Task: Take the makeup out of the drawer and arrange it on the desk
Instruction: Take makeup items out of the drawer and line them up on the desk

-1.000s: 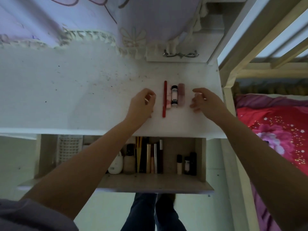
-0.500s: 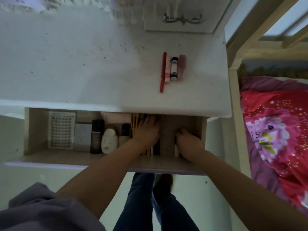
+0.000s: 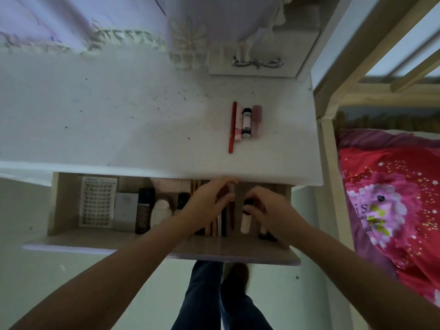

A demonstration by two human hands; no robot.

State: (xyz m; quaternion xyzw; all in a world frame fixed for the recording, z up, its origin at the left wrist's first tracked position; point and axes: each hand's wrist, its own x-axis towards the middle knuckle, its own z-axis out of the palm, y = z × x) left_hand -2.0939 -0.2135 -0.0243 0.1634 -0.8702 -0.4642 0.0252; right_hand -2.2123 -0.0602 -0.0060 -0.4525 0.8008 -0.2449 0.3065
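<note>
— White counter, wooden drawer pulled out under its front edge. Where are your hands?

— Both are down in the drawer's right part. My left hand has its fingers curled round a slim stick that stands among the pencils and tubes. My right hand is just beside it, fingers bent over the dark cap of a small white tube; I pinch it at the top.

— And what already lies on the counter?

— Four pieces side by side, touching, well apart from my fingers: a long red pencil, a short pink stick, a white tube with black ends and a pink tube.

— Anything more in the drawer?

— To the left of my hands: a dark bottle, a white rounded bottle, a pale box and a tray of lashes at the far left. A bed with a red flowered cover stands to my right.
</note>
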